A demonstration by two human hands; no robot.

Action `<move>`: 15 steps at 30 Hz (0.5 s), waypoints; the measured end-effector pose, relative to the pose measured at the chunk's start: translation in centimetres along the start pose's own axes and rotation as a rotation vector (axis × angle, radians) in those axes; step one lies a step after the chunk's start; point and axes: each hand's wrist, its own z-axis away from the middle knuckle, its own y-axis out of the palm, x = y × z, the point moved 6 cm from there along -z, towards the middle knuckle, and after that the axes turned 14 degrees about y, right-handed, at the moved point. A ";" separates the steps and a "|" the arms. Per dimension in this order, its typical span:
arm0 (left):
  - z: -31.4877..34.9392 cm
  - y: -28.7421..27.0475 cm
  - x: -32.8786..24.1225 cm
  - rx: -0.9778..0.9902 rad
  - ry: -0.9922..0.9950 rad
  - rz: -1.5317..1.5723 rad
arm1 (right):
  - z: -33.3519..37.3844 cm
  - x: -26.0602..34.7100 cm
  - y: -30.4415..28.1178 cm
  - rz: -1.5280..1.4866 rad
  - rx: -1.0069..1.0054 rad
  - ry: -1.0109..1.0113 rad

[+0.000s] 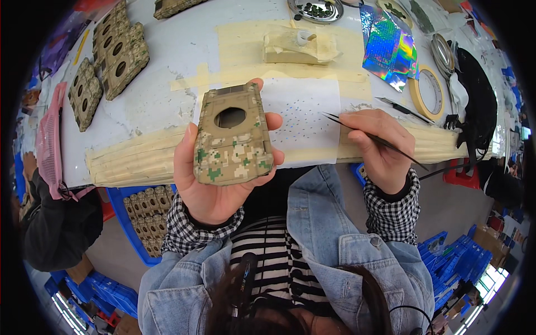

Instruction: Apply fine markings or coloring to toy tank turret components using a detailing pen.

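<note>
My left hand (209, 204) holds up a toy tank hull (231, 148) in tan, brown and green pixel camouflage. The hull has a round hole in its upper part, and my fingers wrap its sides from below. My right hand (388, 131) pinches a pair of dark, pointed tweezers (365, 133), their tips toward the hull but apart from it. Beneath the tips lies a white sheet (304, 145) dotted with many tiny bluish specks. Whether anything sits between the tips is too small to tell.
More camouflage hulls (118, 50) stand at the left. Rightward lie a craft knife (405, 110), a tape roll (417, 92) and shiny holographic sheets (391, 47). A taped block (279, 53) and a dish of dark green pieces (315, 10) are farther back. A blue crate (120, 209) holds hulls below.
</note>
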 end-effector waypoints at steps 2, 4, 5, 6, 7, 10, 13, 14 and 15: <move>0.0 0.0 0.0 0.004 0.000 0.005 | -0.1 0.4 0.2 0.038 0.019 -0.011; 0.0 -0.1 0.0 0.009 0.000 0.014 | -0.2 0.5 0.3 0.060 0.027 -0.018; 0.0 -0.1 0.0 0.013 0.001 0.020 | -0.2 0.5 0.3 0.061 0.026 -0.019; 0.0 -0.1 0.1 0.016 0.002 0.026 | -0.2 0.5 0.4 0.062 0.024 -0.020; 0.0 -0.1 0.1 0.014 0.001 0.023 | -0.2 0.5 0.4 0.066 0.023 -0.025; 0.0 -0.1 0.1 0.010 0.000 0.016 | -0.2 0.6 0.3 0.075 0.019 -0.033; 0.0 -0.2 0.1 0.008 0.003 0.008 | -0.2 0.5 0.4 0.077 0.014 -0.029; 0.0 -0.3 0.1 0.008 0.004 0.005 | -0.2 0.4 0.4 0.079 0.012 -0.029; 0.0 -0.3 0.1 0.007 0.005 0.000 | -0.2 0.4 0.4 0.078 0.010 -0.029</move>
